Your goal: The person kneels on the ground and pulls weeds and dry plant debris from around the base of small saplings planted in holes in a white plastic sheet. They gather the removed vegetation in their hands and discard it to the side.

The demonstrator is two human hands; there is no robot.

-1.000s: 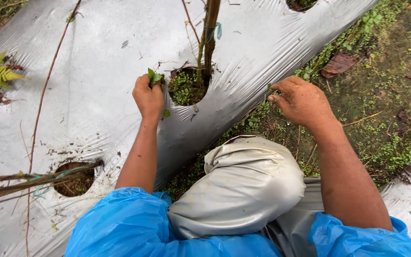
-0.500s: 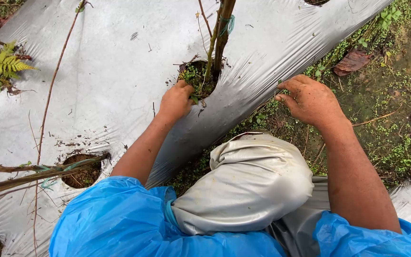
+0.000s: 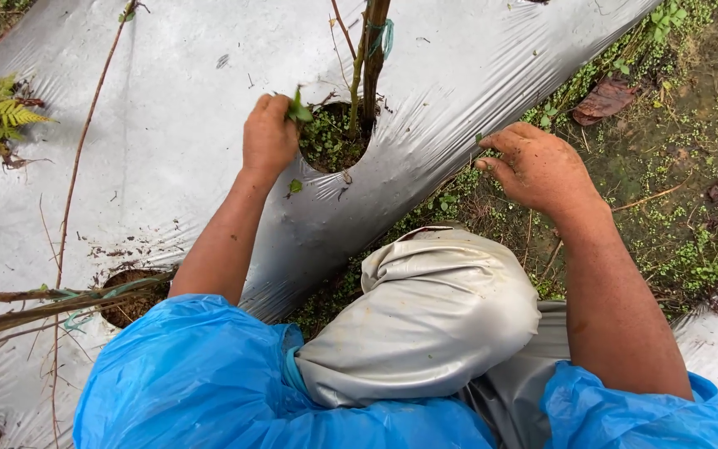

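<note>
Left hand, upper middle of frame, clenched on a small green weed sprig at the left rim of the planting hole. The hole is cut in silver plastic sheet; a thin woody stem rises from it, tied with green string. Right hand, right of centre, fingers curled loosely at the sheet's lower edge; cannot tell if it holds anything. Judgement: weeding partway through. One sprig is out, but small green growth still covers the soil inside the hole. A second hole sits at lower left.
</note>
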